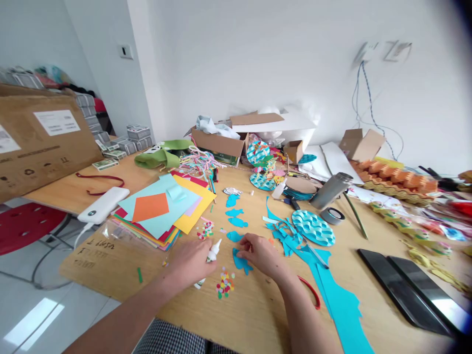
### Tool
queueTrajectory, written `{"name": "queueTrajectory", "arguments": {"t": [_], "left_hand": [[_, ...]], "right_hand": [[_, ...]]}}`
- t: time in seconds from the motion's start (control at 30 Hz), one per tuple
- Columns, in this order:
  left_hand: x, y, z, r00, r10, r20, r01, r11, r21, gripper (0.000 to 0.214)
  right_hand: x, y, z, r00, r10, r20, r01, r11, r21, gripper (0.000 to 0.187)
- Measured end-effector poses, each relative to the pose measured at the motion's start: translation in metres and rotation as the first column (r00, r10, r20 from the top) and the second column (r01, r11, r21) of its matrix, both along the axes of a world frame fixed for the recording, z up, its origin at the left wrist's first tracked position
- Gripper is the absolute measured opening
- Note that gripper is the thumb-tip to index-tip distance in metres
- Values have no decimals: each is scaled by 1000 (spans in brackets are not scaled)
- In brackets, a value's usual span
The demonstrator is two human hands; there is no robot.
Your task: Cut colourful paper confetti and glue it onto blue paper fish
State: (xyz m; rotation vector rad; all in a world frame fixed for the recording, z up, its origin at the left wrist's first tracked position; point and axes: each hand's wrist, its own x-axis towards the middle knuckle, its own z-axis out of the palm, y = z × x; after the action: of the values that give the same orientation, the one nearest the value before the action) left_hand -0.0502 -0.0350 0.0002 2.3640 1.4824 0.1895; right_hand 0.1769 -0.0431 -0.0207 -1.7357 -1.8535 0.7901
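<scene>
My left hand [191, 260] is closed around a small white glue bottle [213, 250], its tip pointing up and to the right. My right hand [260, 253] presses its pinched fingertips on a blue paper fish cut-out [241, 263] lying on the wooden table [254, 314]. Several more blue fish cut-outs [234, 214] lie in a row beyond it. A small heap of coloured paper dots [224, 286] sits just in front of my hands.
A stack of coloured paper sheets [165, 209] lies at the left, a white power bank [103, 204] beside it. Blue paper scraps [332, 290], red-handled scissors [311, 292], a wavy blue disc [313, 227], a metal flask [331, 191], tape roll [332, 215] and two dark tablets [413, 287] fill the right. Cardboard boxes [221, 142] stand behind.
</scene>
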Motion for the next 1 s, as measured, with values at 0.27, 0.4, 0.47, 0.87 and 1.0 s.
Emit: {"name": "queueTrajectory", "arguments": {"t": [0.27, 0.4, 0.47, 0.87, 1.0], "left_hand": [[40, 22, 13, 675, -82, 734, 82, 996, 36, 22], [61, 26, 2, 559, -152, 815, 3, 983, 182, 28], [62, 27, -3, 513, -246, 822, 1, 958, 286, 28], [53, 22, 2, 425, -494, 759, -26, 831, 556, 11], [53, 19, 0, 449, -538, 713, -11, 795, 607, 13]], "right_hand": [[-8, -5, 18, 778, 279, -564, -186, 958, 217, 61], [-11, -4, 16, 826, 197, -529, -77, 968, 241, 43], [-8, -2, 13, 887, 119, -446, 2, 965, 262, 33], [-5, 3, -1, 950, 50, -310, 55, 946, 320, 31], [-7, 3, 1, 947, 55, -316, 57, 940, 336, 31]]}}
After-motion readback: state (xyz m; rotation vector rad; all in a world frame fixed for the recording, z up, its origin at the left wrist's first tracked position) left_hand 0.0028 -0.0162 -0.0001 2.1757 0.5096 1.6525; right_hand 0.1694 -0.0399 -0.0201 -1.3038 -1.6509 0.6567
